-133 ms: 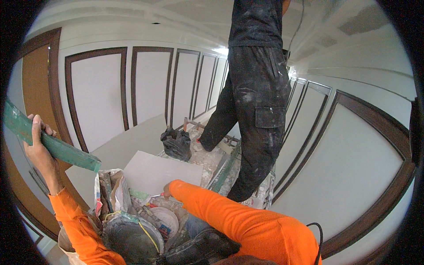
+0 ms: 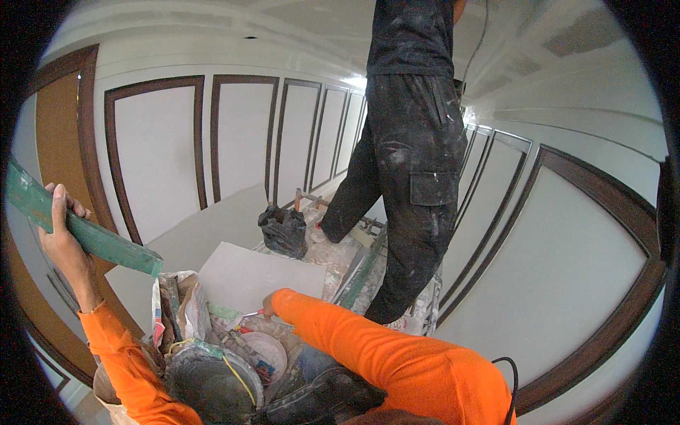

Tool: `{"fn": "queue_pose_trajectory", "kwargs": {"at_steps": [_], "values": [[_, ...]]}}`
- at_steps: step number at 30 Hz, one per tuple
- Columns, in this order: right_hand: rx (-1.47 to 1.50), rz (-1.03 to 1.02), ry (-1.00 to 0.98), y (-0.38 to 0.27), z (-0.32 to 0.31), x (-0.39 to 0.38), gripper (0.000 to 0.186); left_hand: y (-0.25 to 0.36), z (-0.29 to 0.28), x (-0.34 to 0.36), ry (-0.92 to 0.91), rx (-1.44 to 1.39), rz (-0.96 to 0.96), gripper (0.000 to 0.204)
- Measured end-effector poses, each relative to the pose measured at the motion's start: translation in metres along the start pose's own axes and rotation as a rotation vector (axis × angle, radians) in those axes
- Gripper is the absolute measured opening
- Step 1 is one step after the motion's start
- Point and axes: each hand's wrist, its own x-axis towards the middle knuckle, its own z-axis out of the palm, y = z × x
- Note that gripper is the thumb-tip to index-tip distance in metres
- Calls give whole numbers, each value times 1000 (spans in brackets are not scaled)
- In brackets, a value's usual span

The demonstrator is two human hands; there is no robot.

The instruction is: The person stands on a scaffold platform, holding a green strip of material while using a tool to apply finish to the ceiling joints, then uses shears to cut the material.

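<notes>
White walls (image 2: 159,142) with dark brown panel frames (image 2: 205,134) under a pale ceiling (image 2: 212,28).

Green bar (image 2: 78,230), orange sleeves (image 2: 368,350), brown-framed white panels (image 2: 152,152).

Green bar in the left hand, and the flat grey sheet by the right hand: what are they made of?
Green bar: looks like a rigid painted beam, metal or wood unclear; the green coat is worn and smeared white. The left hand grips it.
Grey sheet: probably board or tile; flat, matte, square-cornered. The right hand is mostly hidden by the sleeve.
</notes>
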Motion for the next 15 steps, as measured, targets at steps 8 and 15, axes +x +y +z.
{"fn": "queue_pose_trajectory", "kwargs": {"at_steps": [8, 15], "values": [[-13, -14, 20, -8, -4, -18, 51, 1, 0, -3, 41, 20, -5, 35], [-18, -33, 10, -5, -3, -11, 51, 2, 2, -5, 42, 26, 8, 35]]}}
